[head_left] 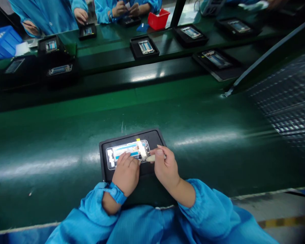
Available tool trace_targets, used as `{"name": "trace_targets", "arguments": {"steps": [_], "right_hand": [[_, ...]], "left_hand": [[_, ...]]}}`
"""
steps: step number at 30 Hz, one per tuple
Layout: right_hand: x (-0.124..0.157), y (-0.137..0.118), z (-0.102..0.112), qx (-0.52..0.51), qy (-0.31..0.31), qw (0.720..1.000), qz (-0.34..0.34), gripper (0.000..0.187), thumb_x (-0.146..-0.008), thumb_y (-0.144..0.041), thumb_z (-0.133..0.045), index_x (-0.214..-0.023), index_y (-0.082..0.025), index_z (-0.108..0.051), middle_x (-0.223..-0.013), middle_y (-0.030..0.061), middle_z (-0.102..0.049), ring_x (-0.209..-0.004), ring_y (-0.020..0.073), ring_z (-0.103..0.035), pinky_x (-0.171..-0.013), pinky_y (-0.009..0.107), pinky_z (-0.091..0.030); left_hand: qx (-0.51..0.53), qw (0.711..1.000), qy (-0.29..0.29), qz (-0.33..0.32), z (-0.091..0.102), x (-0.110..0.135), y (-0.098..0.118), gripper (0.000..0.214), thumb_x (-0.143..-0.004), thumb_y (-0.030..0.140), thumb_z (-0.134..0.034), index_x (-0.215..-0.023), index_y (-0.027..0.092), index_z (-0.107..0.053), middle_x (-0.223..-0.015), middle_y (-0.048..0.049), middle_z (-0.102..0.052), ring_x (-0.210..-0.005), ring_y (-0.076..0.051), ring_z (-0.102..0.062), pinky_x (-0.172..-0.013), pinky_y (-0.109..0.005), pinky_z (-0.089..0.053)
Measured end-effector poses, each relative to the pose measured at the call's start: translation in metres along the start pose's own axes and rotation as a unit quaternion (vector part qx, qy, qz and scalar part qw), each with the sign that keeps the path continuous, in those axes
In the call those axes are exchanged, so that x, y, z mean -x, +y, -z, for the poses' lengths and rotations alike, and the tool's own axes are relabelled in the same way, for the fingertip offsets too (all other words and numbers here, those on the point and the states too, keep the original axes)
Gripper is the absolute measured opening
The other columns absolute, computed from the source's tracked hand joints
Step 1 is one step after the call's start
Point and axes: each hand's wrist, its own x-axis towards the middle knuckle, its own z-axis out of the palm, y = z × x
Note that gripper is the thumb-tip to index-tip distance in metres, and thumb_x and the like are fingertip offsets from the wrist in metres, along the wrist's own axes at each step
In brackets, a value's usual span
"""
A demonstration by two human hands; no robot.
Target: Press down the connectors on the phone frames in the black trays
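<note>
An opened smartphone [127, 148], its inner parts, blue strips and a yellow tab showing, lies in a shallow black tray [156, 135] in front of me. My left hand [127, 173], with a blue wrist strap [117, 193], has its fingers bent over the phone's near edge, holding it. In my right hand [167, 165] is a pale, pointed pry stick [150, 158], pinched between thumb and fingers. Its tip touches or is just above the right end of the phone, close to my left thumb; contact cannot be made out.
The green workbench [66, 135] surrounds the tray. Beyond a raised ledge, several black trays [136, 51] hold phones. A red bin [158, 19] and a blue crate [5, 40] stand farther back. Two people in blue work opposite. A metal mesh rack [292, 101] is at right.
</note>
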Motion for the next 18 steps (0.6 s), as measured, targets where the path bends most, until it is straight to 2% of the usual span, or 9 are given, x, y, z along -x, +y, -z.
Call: {"name": "trace_targets", "arguments": {"steps": [10, 18], "right_hand": [[-0.0004, -0.0011, -0.0002, -0.007, 0.009, 1.000, -0.018, 0.020, -0.084, -0.032, -0.041, -0.097, -0.019, -0.048, -0.075, 0.0047, -0.066, -0.066, 0.0164, -0.063, -0.058, 0.032, -0.053], [0.0000, 0.0000, 0.0001, -0.013, 0.012, 1.000, 0.005, 0.019, -0.084, -0.030, -0.042, -0.098, -0.020, -0.049, -0.075, 0.0033, -0.066, -0.066, 0.0160, -0.063, -0.060, 0.032, -0.052]], "left_hand": [[0.000, 1.000, -0.002, 0.005, -0.0007, 0.0000, 0.0006, 0.013, -0.080, 0.012, -0.045, -0.075, 0.014, -0.057, -0.075, -0.0061, -0.060, -0.089, -0.022, -0.054, -0.090, -0.043, -0.041], [0.004, 1.000, 0.007, 0.011, -0.0016, -0.0005, 0.0004, 0.015, -0.081, 0.012, -0.043, -0.075, 0.015, -0.056, -0.075, -0.0057, -0.060, -0.088, -0.021, -0.054, -0.089, -0.043, -0.042]]}}
